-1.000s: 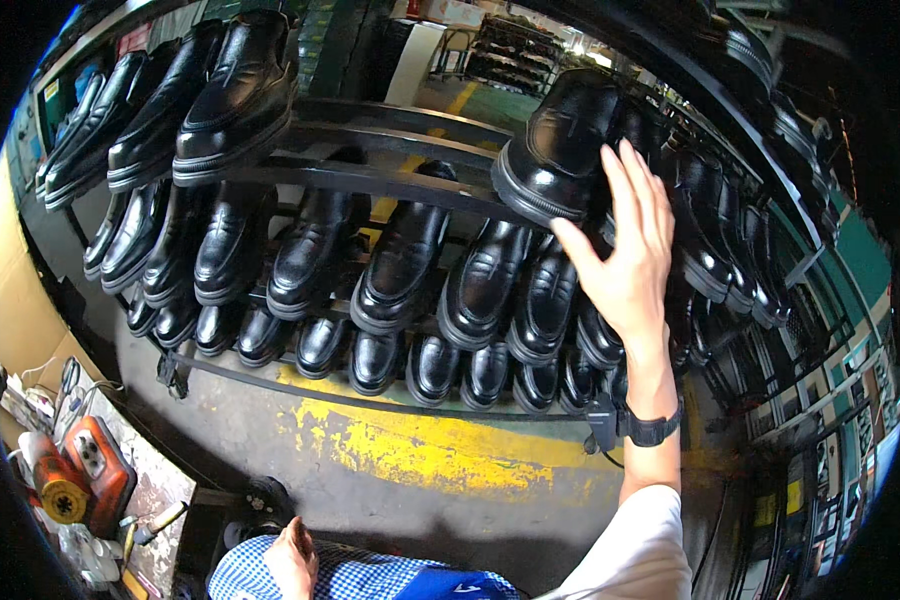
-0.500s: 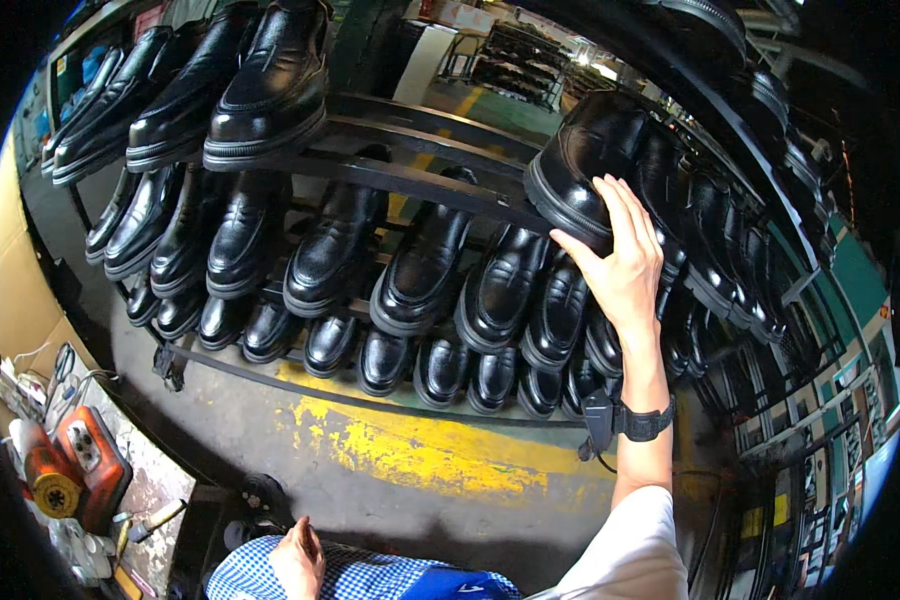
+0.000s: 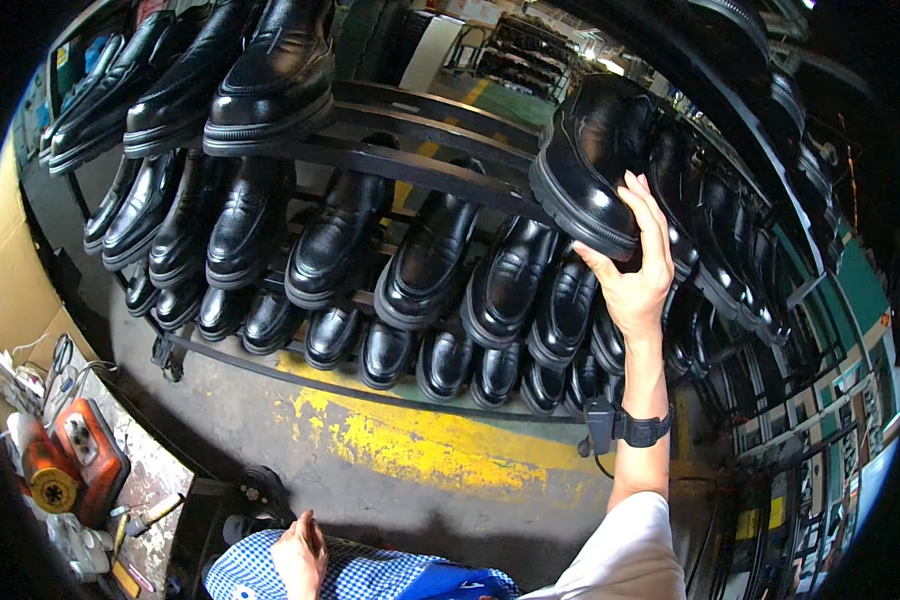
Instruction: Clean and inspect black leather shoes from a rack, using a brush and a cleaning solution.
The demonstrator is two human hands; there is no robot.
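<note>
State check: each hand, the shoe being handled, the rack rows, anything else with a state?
right hand: raised, fingers under the sole of a black shoe
black shoe: on the top rail, toe out, gripped at the sole
left hand: low, resting on blue checked cloth, holding nothing
shoe rack: three rows in view, loaded with black shoes
wrist band: strapped on the right wrist

Glossy black shoes, yellow floor paint, blue-and-white checked cloth, orange tool, black wristband.

Glossy black shoe, thick sole, tilted toe-down at top rack rail, sole facing down.
</note>
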